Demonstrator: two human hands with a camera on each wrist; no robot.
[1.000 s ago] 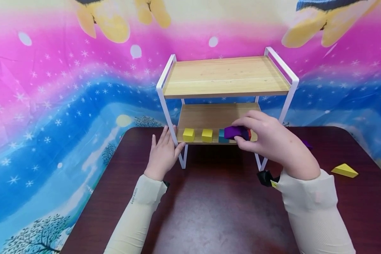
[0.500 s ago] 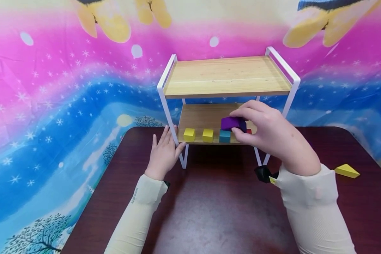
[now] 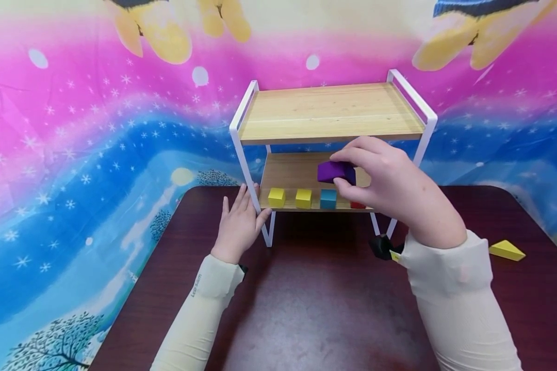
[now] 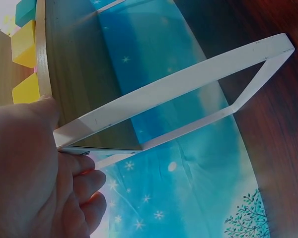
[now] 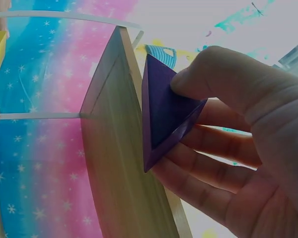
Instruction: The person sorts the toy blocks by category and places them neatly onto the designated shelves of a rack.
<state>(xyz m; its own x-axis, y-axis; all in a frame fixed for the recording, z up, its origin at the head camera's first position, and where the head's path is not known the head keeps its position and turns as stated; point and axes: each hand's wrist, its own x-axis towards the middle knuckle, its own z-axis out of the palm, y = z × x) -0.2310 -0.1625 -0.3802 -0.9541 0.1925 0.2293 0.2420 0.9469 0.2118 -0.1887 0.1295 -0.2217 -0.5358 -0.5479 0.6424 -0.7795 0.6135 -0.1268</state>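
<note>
Right hand (image 3: 394, 188), grip pinching a purple triangular prism (image 5: 169, 109) above the lower shelf (image 3: 285, 170), left hand (image 3: 239, 226), fingers extended, touching the white frame (image 3: 244, 167), yellow cubes (image 3: 276, 198), teal cube (image 3: 328, 199) in a row.

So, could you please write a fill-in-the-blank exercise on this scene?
The block in the right hand is coloured ____.
The number of yellow cubes on the lower shelf is ____.
The teal cube stands between a yellow cube and a ____ piece.
The yellow wedge lies nearer the ____ hand.

Missing words: purple; two; red; right.
</note>
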